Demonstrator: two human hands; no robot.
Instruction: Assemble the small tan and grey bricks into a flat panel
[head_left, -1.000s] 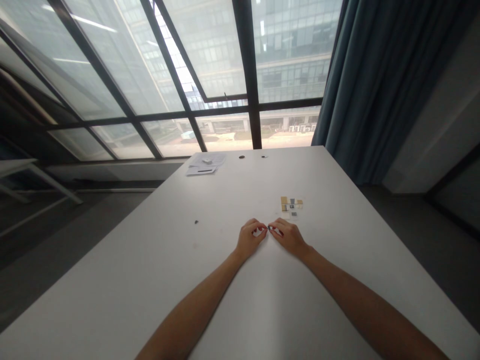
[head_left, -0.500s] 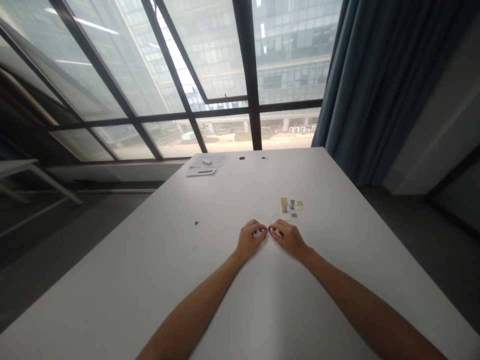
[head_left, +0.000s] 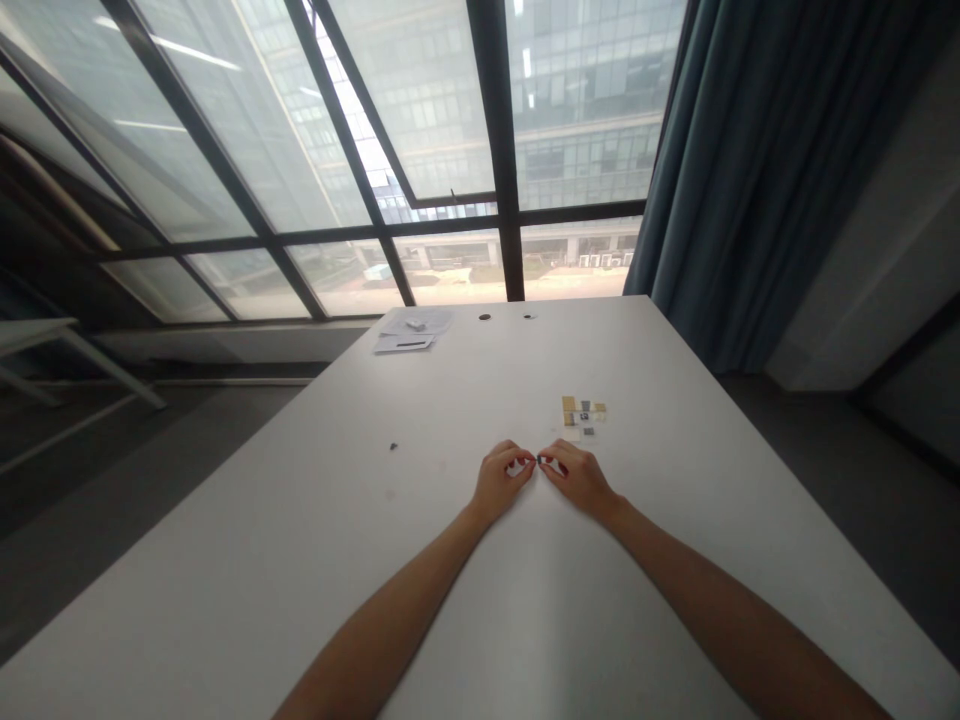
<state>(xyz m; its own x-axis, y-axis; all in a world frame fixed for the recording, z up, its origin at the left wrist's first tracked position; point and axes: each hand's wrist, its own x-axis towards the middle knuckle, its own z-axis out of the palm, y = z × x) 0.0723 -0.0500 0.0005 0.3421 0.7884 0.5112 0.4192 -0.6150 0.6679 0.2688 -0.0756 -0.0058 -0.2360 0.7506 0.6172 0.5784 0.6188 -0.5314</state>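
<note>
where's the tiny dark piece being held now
Just right of centre in the head view, the tiny dark piece is pinched between the left hand and right hand.

No legible text anywhere. Papers (head_left: 414, 332) at table's (head_left: 480, 400) far left, small squares (head_left: 584, 416) right of table's middle: unreadable.

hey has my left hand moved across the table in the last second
No, no visible shift in any direction: your left hand keeps the same place on the white table, judged against the paper sheets.
</note>
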